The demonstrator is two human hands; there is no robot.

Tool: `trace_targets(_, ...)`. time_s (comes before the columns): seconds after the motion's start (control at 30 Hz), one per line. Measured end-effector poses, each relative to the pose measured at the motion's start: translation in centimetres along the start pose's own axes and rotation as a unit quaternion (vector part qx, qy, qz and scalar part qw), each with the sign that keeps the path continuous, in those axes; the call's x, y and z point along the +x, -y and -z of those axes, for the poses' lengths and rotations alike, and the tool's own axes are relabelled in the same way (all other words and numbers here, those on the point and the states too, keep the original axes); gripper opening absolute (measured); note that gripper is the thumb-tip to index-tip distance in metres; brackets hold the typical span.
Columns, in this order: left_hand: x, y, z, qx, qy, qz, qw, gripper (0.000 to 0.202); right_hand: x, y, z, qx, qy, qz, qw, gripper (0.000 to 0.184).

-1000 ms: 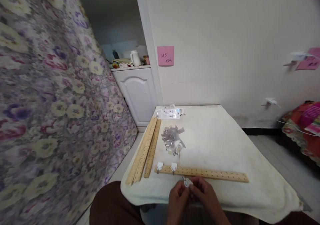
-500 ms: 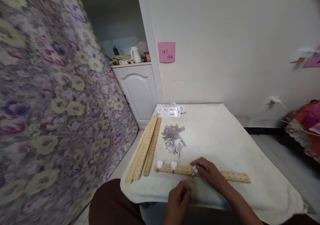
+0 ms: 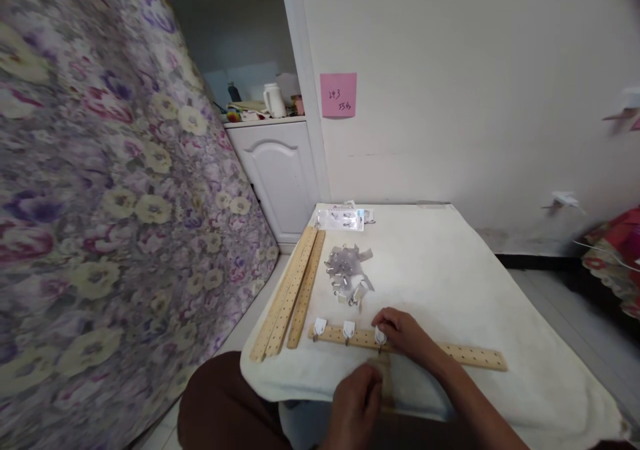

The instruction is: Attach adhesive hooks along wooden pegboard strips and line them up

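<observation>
A perforated wooden strip lies crosswise near the table's front. Two white adhesive hooks, one at its left end and another to the right, sit on it with their metal hooks pointing toward me. My right hand pinches a third white hook against the strip, farther right along it. Below the strip, my left hand is curled closed by the table's front edge; what its fingers may hold is hidden.
A pile of hooks with clear backings lies mid-table. More perforated strips run along the left side. Clear packaging lies at the back edge, near the wall. A flowered curtain hangs at left.
My right hand has shifted left along the strip with the third hook, closer to the second one. My left hand stays curled in nearly the same place.
</observation>
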State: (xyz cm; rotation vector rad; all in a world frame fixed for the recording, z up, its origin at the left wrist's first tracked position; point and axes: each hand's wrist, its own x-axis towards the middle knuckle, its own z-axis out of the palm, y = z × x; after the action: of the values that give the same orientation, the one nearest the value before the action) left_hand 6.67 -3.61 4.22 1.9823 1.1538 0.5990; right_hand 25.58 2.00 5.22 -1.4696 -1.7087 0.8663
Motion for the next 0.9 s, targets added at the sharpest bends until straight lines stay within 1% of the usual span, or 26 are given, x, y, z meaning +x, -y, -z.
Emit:
trace_targets(0.1,0.0,0.2,0.1,0.014,-0.009,-0.011,1.0,0.016,0.0,-0.3,-0.3,-0.013,-0.017,0.0,1.0,0.02)
trace_targets(0.23,0.1,0.4,0.2,0.06,-0.022,-0.03,0.997,0.017,0.0,-0.6,-0.5,-0.018,-0.019,0.005,1.0,0.021)
trace_targets(0.4,0.4,0.3,0.0,0.144,-0.042,-0.077,0.986,0.021,0.2,-1.1,-0.8,-0.042,-0.012,0.005,0.999,0.022)
trace_targets(0.5,0.5,0.6,-0.1,0.173,-0.059,-0.102,0.978,0.026,0.1,-1.2,-0.9,-0.056,-0.014,0.001,0.998,0.023)
trace_targets(0.63,0.5,1.0,-0.3,0.194,-0.078,-0.126,0.97,0.029,0.0,-1.1,-1.0,-0.059,-0.015,-0.004,0.998,0.024)
trace_targets(0.8,0.6,0.9,-0.3,0.194,-0.091,-0.127,0.968,0.027,0.0,-1.1,-1.0,-0.053,-0.015,-0.007,0.998,0.024)
trace_targets(0.9,0.8,0.9,-0.3,0.187,-0.088,-0.124,0.971,0.027,0.0,-1.2,-1.0,-0.062,-0.014,-0.006,0.998,0.024)
